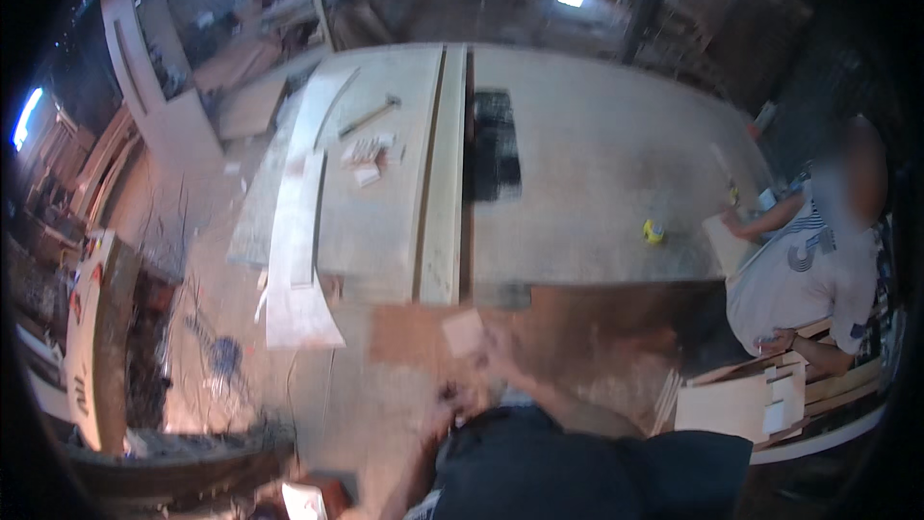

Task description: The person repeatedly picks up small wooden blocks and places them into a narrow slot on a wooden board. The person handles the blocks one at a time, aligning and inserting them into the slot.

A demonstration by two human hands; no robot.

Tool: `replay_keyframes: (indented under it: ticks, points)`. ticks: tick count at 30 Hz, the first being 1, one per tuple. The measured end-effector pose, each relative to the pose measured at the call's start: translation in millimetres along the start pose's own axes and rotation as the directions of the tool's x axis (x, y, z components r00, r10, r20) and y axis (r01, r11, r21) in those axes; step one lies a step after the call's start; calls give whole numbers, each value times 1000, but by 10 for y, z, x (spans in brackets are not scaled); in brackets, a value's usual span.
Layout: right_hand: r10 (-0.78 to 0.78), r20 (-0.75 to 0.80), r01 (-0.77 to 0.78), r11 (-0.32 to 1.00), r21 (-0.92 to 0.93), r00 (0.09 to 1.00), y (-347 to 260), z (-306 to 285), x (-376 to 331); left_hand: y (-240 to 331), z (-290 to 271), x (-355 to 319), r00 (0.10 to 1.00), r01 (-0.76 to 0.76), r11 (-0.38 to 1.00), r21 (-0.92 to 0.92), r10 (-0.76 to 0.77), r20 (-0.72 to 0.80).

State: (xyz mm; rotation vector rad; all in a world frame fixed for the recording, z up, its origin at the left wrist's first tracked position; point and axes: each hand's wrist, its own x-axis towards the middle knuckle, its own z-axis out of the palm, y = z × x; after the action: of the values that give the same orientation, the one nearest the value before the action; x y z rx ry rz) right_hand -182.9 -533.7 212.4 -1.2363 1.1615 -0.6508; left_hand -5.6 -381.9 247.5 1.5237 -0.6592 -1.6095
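Observation:
A small pale square of wood board [463,332] is gripped at its right side by my right hand [498,354], in front of the worktable's near edge. My left hand [449,411] is lower and closer to my body, near my dark clothing. Its fingers are smeared by motion, so I cannot make out whether it holds anything. Beyond the hands, a long pale wooden strip [445,173] with a groove runs away from me on the worktable [587,154]. Left of it lie a hammer [371,115] and several small wood blocks [371,156].
A long white panel [293,221] overhangs the table's left near corner. A black patch [496,144] and a yellow tape measure [654,231] are on the table. At the right, a co-worker [804,260] holds a pale board beside stacked wood pieces [731,404]. Planks stand at the left.

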Motion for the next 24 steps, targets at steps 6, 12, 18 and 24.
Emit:
replay_keyframes:
  ticks: [6,12,18,24]
  points:
    - [-207,-21,207,955,213,978,-665,-781,212,1072,556,989,888,-458,882,-116,459,-17]
    - [-119,-94,135,972,191,988,-1111,-1098,474,1614,970,1290,935,-350,934,-71,344,-92]
    - [-237,-193,248,968,30,952,-1054,-981,758,1734,706,1701,919,-394,912,-114,392,-41]
    - [-644,-226,516,738,-436,731,-1056,-940,832,1881,334,1866,872,-355,899,-254,417,255]
